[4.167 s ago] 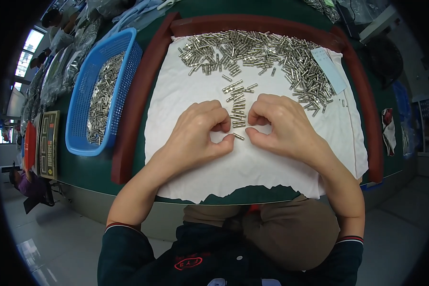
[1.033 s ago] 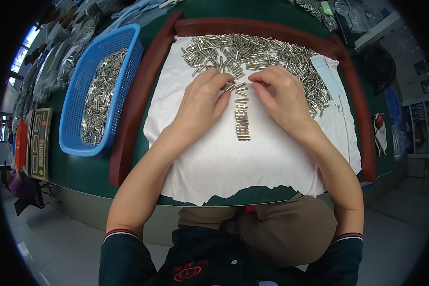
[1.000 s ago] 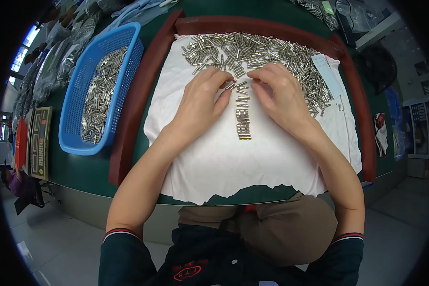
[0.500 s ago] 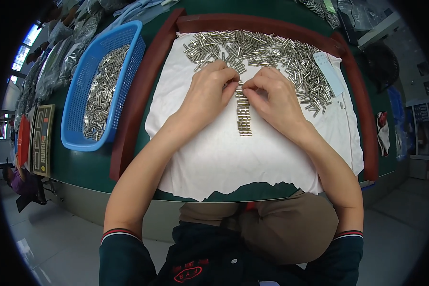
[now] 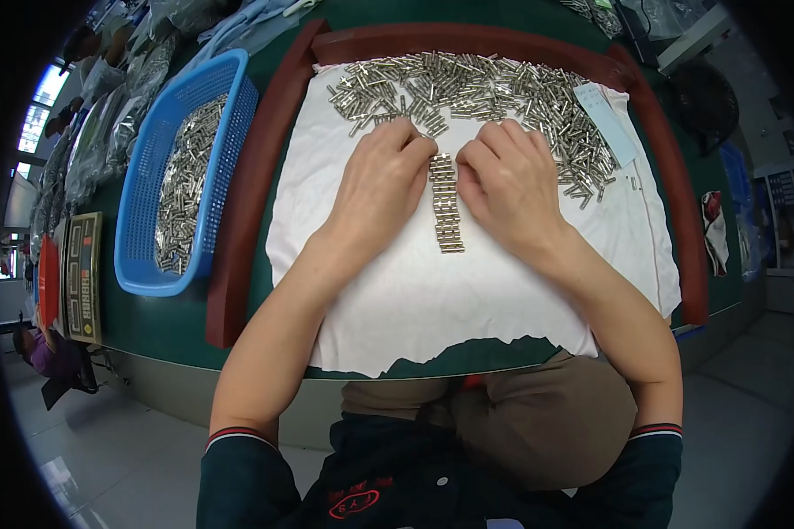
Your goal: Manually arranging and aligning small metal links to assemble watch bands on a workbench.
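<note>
A narrow column of short silvery metal pins [image 5: 447,212] lies side by side on a white cloth, running toward me. At its upper left, my left hand [image 5: 381,176] is closed, thumb and forefinger pinched beside the top pins. What sits in that pinch, if anything, is too small to make out. My right hand [image 5: 512,185] rests just right of the column, its fingers curled inward and closed; their tips are partly hidden. Beyond both hands spreads a loose heap of the same pins [image 5: 476,84], reaching down the right side of the cloth.
The white cloth [image 5: 415,304] lies inside a dark red wooden frame [image 5: 476,41] on a green table. To the left stands a blue perforated basket [image 5: 137,238] with many pins. A pale blue paper slip [image 5: 605,123] lies on the heap's right. Bagged items [image 5: 97,115] line the far left.
My right hand has drawn slightly away from the column's top, opening a gap between my hands. The column's upper pins now show more fully. The whole view has shifted slightly.
</note>
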Motion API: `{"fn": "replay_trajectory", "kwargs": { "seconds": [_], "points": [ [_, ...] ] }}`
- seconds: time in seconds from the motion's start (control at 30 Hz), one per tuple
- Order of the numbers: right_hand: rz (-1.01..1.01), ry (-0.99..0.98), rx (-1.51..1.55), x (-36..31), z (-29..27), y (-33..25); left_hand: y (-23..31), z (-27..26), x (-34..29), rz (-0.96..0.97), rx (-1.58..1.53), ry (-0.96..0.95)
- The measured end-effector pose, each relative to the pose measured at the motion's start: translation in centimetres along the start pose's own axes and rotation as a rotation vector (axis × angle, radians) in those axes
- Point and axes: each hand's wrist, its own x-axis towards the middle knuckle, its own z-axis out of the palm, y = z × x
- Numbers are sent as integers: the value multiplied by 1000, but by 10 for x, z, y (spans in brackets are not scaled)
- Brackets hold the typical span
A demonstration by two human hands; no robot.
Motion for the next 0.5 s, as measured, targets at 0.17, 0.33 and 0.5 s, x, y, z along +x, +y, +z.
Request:
{"fn": "replay_trajectory", "kwargs": {
  "seconds": [0.17, 0.33, 0.5],
  "points": [
    [1, 3, 2, 1, 3, 0, 4, 1, 2, 30, 61, 4],
    [28, 9, -20, -2, 3, 1, 10, -2, -3, -18, 247, 42],
    [20, -9, 10, -2, 0, -4, 17, -1, -3, -9, 274, 5]
  ]
}}
